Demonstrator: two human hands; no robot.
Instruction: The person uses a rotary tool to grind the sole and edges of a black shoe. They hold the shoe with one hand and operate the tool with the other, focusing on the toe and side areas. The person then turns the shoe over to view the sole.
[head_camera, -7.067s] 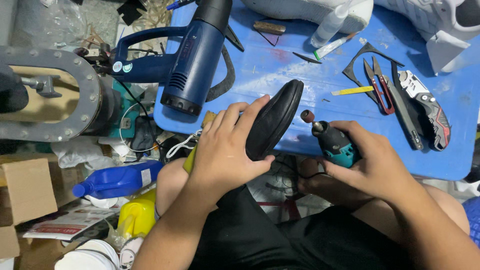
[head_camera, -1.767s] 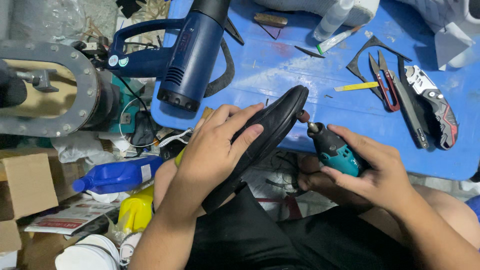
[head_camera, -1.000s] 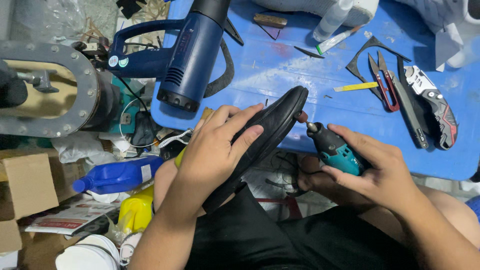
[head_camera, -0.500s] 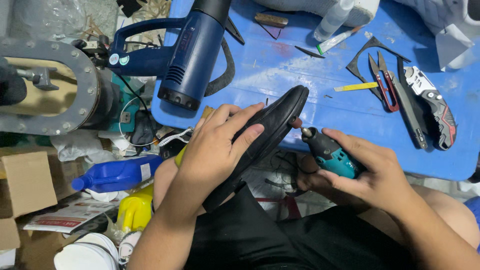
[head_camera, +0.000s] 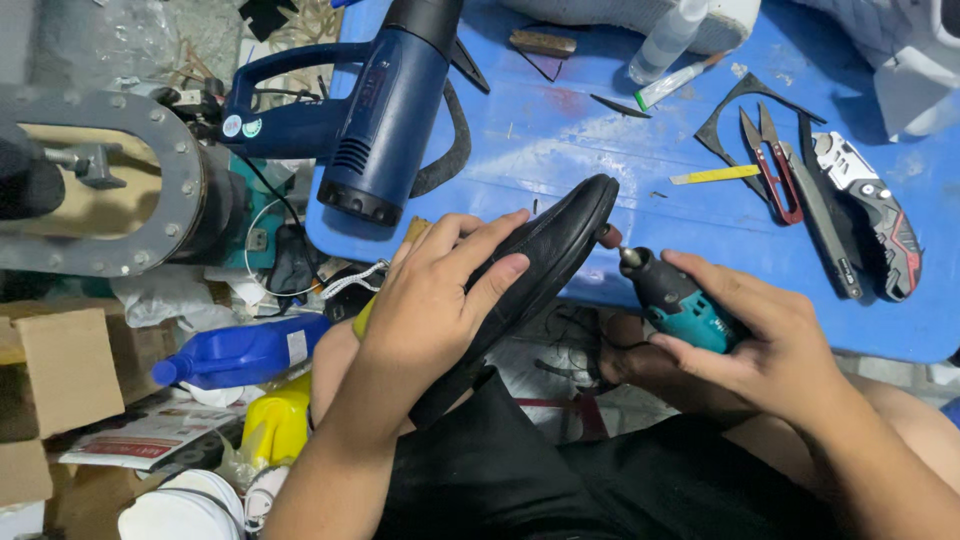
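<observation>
Our left hand grips the sole; our right hand clasps the grinder, tip touching its edge.

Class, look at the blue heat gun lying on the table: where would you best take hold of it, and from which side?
Grip the heat gun by its looped handle, coming from the left table edge. The handle juts out that way with an open gap for fingers; the nozzle end points toward the person and the cord curls on the right.
</observation>
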